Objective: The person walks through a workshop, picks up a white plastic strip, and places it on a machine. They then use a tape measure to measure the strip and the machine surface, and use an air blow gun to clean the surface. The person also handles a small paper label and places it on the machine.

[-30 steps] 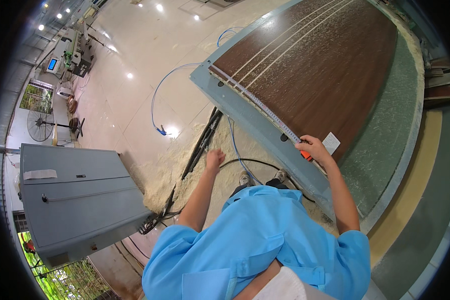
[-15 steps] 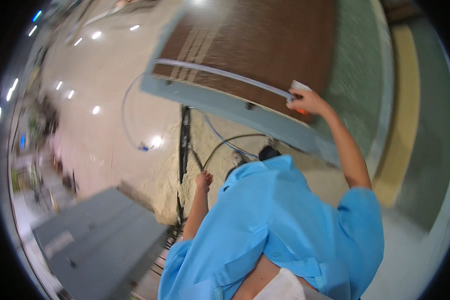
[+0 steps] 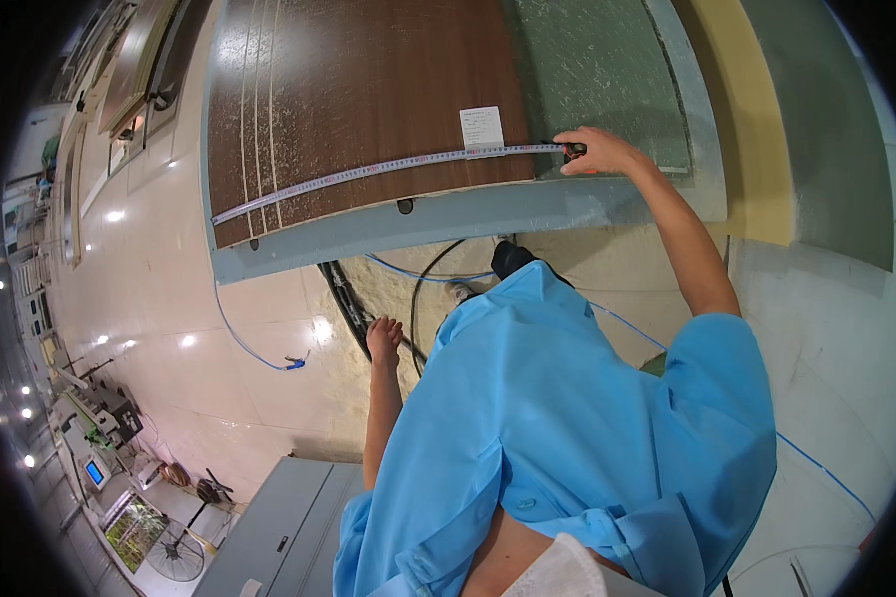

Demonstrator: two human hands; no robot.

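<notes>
My right hand (image 3: 599, 152) grips the case of a tape measure (image 3: 573, 152), its fingers closed round it just past the right edge of a brown wood-grain panel (image 3: 368, 109). The tape's pale blade (image 3: 388, 166) is drawn out across the panel, near its front edge, to the left corner. Several light lines run along the panel's left side. A white printed label (image 3: 482, 127) lies on the panel behind the blade. My left hand (image 3: 383, 340) hangs low over the floor, its fingers loosely curled; nothing shows in it.
The panel rests on a blue-grey worktable (image 3: 558, 207) with a dusty green surface (image 3: 607, 80) on the right. Dark hoses (image 3: 346, 303) and a blue air line with a nozzle (image 3: 295, 364) lie on the dusty floor. A grey cabinet (image 3: 279, 527) stands lower left.
The view has turned and steadied. My right hand still holds the tape measure, now beyond the panel's right edge. The label, partly covered by that hand before, now shows whole.
</notes>
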